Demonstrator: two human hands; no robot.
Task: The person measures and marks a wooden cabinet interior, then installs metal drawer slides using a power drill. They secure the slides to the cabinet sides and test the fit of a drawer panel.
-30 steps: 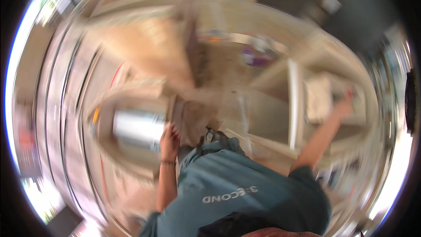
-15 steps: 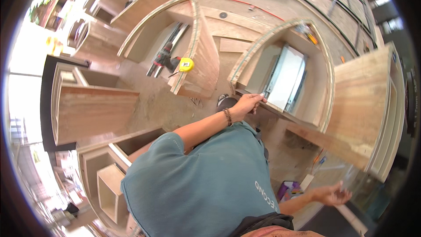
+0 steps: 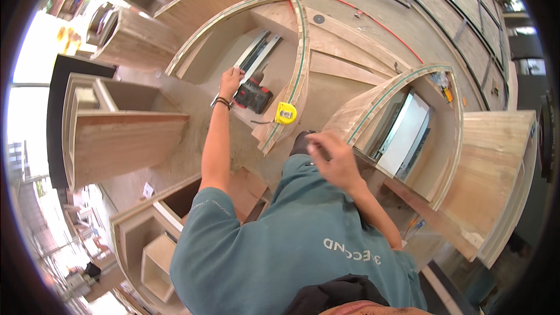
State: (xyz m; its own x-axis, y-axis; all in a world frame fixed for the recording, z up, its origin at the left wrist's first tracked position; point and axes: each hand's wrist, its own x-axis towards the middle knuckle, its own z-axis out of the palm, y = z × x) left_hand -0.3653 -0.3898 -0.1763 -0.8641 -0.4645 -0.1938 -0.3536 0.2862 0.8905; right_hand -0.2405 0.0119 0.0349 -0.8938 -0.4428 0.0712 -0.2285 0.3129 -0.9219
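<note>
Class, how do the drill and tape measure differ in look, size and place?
The drill is black and red; the tape measure is yellow. The drill looks larger than the tape measure. The drill lies inside the cabinet; the tape measure sits on its edge. Both share one cabinet.

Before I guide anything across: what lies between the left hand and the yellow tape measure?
In the head view, the black-and-red drill lies between the left hand and the yellow tape measure.

Yellow tape measure (image 3: 286,113), black and red drill (image 3: 253,95)
</note>
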